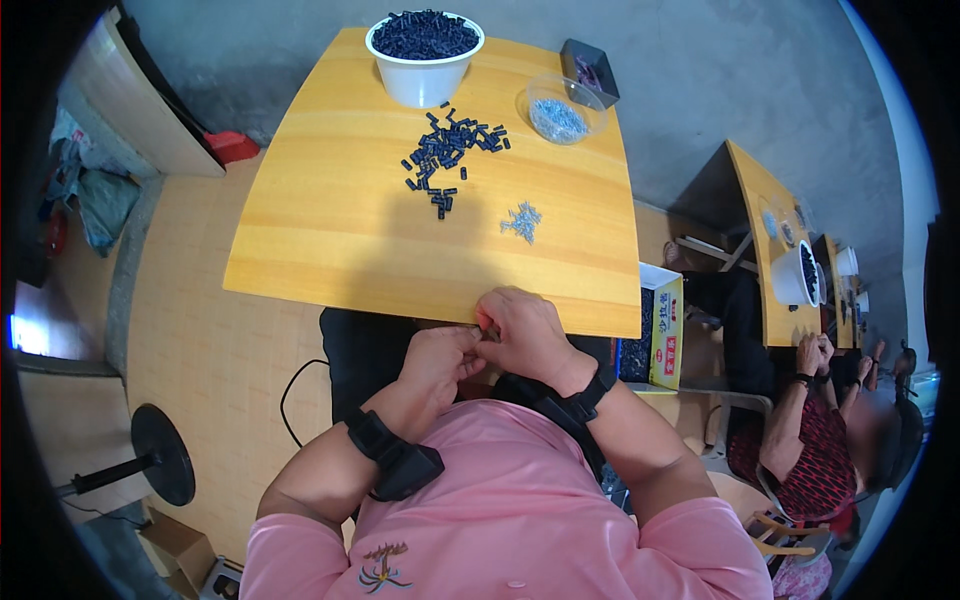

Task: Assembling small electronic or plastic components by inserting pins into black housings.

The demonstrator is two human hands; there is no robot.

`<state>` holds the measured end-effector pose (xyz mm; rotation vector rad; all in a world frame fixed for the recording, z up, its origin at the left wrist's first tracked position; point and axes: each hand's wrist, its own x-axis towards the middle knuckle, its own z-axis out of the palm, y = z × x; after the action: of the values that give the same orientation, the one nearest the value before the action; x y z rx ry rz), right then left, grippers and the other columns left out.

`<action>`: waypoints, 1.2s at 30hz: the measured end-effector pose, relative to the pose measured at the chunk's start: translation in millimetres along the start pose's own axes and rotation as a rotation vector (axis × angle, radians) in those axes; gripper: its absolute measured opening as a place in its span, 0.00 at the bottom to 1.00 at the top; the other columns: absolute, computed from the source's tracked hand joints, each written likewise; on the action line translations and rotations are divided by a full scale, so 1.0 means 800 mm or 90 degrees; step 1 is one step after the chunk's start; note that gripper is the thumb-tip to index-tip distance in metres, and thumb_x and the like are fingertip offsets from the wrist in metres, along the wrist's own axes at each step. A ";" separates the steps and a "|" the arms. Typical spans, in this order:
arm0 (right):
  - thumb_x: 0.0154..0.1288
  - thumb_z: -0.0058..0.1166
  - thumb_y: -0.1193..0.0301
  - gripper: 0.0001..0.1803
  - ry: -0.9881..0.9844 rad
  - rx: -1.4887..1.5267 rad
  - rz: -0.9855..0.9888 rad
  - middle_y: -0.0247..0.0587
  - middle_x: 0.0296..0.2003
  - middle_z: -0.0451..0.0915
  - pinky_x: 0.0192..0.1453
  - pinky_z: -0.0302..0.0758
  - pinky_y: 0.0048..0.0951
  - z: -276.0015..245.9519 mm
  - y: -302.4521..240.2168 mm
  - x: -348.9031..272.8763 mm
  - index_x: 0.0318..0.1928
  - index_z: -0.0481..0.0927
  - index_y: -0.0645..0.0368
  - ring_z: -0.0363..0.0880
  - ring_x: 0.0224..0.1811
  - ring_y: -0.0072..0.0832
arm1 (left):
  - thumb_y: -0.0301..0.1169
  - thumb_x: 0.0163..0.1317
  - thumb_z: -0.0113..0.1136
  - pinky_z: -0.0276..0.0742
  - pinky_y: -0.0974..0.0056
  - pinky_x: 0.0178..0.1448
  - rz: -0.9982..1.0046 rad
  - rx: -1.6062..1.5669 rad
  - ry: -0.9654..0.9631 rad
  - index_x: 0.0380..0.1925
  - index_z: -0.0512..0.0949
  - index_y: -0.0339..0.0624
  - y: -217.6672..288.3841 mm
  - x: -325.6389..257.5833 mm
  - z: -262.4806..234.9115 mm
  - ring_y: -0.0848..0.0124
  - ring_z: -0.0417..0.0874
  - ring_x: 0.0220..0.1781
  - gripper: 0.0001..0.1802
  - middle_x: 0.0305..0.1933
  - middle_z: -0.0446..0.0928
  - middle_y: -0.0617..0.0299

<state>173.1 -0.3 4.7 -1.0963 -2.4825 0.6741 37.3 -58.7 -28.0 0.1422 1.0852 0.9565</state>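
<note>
At the table's front edge my left hand point(440, 361) and my right hand point(527, 336) meet, with fingertips pressed together. Whatever they pinch is too small or too hidden to make out. Beyond them on the wooden table point(330, 220) lies a loose pile of short black cylindrical pieces point(443, 150). Nearer my right hand is a small heap of silvery metal pieces point(522, 222), perhaps pins or screws. A white bucket point(422, 80) heaped with black pieces stands at the back. To its right, a clear plastic bowl point(560, 118) holds more of the silvery pieces.
A dark box point(590, 72) sits at the far right corner. Beside the table's right edge is a yellow and white carton point(668, 335) with black pieces inside. People work at another table point(750, 200) on the right. A black round-headed stand point(160, 455) is at lower left.
</note>
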 end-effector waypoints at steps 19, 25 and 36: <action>0.47 0.59 0.67 0.12 0.008 0.030 -0.028 0.41 0.27 0.76 0.33 0.72 0.34 0.002 0.009 -0.002 0.32 0.74 0.57 0.76 0.31 0.40 | 0.28 0.62 0.53 0.73 0.69 0.39 0.007 0.044 -0.057 0.37 0.77 0.38 0.015 -0.003 -0.007 0.75 0.77 0.32 0.07 0.33 0.78 0.62; 0.48 0.59 0.69 0.13 0.042 0.097 -0.001 0.44 0.27 0.76 0.34 0.72 0.36 -0.031 0.006 -0.028 0.34 0.75 0.59 0.75 0.31 0.41 | 0.33 0.64 0.52 0.76 0.71 0.40 -0.007 0.092 -0.142 0.39 0.77 0.36 0.022 -0.011 0.010 0.72 0.81 0.35 0.11 0.35 0.80 0.59; 0.52 0.64 0.67 0.19 0.401 0.057 0.443 0.36 0.21 0.77 0.30 0.72 0.23 -0.168 0.201 -0.179 0.42 0.79 0.64 0.74 0.22 0.19 | 0.31 0.63 0.51 0.79 0.70 0.41 0.116 0.111 -0.080 0.43 0.74 0.32 0.077 0.000 0.009 0.69 0.82 0.36 0.13 0.39 0.79 0.53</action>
<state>426.1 24.0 10.9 -1.8130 -1.5167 0.4903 6.8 -19.2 8.0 0.4446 1.0507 1.0009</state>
